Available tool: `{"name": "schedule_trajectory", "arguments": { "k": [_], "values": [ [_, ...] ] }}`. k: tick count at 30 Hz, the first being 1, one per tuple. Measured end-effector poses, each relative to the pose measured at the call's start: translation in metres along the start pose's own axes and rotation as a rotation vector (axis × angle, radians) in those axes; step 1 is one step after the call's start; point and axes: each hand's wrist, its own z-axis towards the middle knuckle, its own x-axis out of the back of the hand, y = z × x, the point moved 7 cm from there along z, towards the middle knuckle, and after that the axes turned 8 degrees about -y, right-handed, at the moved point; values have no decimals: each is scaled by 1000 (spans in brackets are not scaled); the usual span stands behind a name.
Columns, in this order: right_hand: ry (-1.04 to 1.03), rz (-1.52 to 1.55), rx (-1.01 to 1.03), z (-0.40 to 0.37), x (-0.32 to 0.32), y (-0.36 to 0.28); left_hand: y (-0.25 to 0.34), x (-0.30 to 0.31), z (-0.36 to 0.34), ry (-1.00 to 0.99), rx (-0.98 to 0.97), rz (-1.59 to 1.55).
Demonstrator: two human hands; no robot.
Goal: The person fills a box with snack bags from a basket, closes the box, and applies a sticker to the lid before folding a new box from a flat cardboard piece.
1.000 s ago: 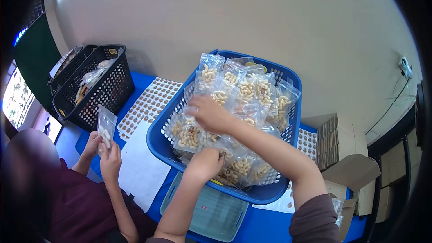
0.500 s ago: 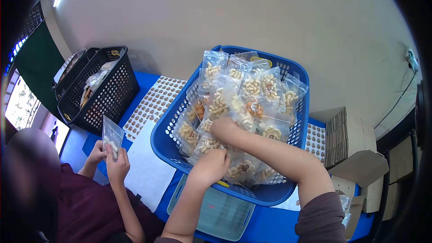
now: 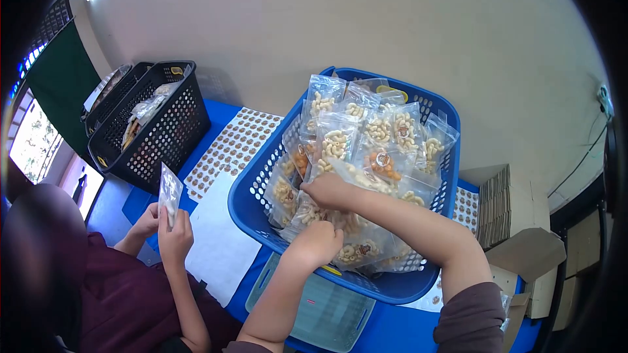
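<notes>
A large blue basket (image 3: 254, 225) is heaped with clear zip bags of pale, curved snack pieces, some with round brown stickers. Inside it, my right hand (image 3: 329, 192) reaches down among the bags with its fingers curled, their tips partly hidden. A clear bag (image 3: 363, 178) lies against the upper side of that hand. Closer to the basket's front rim, my left hand (image 3: 316, 244) is closed at the edge of a snack bag (image 3: 307, 213); its fingertips are mostly out of sight. An orange snack bag (image 3: 384, 166) lies to the right of my right hand.
At left, a co-worker's hands (image 3: 171, 229) hold a small clear bag (image 3: 170, 193). Black baskets (image 3: 171, 114) with bags stand behind. Sticker sheets (image 3: 239, 137) lie on the blue table (image 3: 392, 327). A greenish tray (image 3: 320, 310) sits below the basket; folded cartons (image 3: 495, 209) stand right.
My right hand has shifted slightly left and down among the bags, its fingers now showing more. My left hand stays near the front rim. The co-worker's bag has turned. The whole view has shifted slightly.
</notes>
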Motion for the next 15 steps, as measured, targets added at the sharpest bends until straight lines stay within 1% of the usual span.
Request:
{"name": "schedule_trajectory", "arguments": {
  "k": [2, 3, 5, 6, 8, 9, 11, 12, 14, 15],
  "values": [
    [92, 114, -79, 6, -4, 10, 2, 1, -1, -10, -34, -6],
    [93, 113, -76, 6, -7, 6, 0, -1, 1, -8, -32, -7],
    [90, -23, -144, 4, -13, -4, -6, -5, 6, 25, -28, 41],
    [93, -20, -144, 8, -29, -2, -4, -3, 4, 24, -26, 45],
    [559, -165, 157, 0, -20, -18, -1, -3, 2, -46, -4, -35],
    [563, -167, 152, 0, -23, -16, -1, -3, 2, -47, -6, -29],
    [794, -153, 299, -16, -10, -25, -3, -5, 6, -34, -24, -7],
    [791, -154, 303, -18, -3, -27, -4, -7, 7, -32, -23, -11],
    [50, 97, 94, 7, -22, -15, -7, -8, 9, -13, -26, -3],
    [56, 98, 95, 6, -12, -19, -10, -9, 12, -11, -24, 2]
  ]
}}
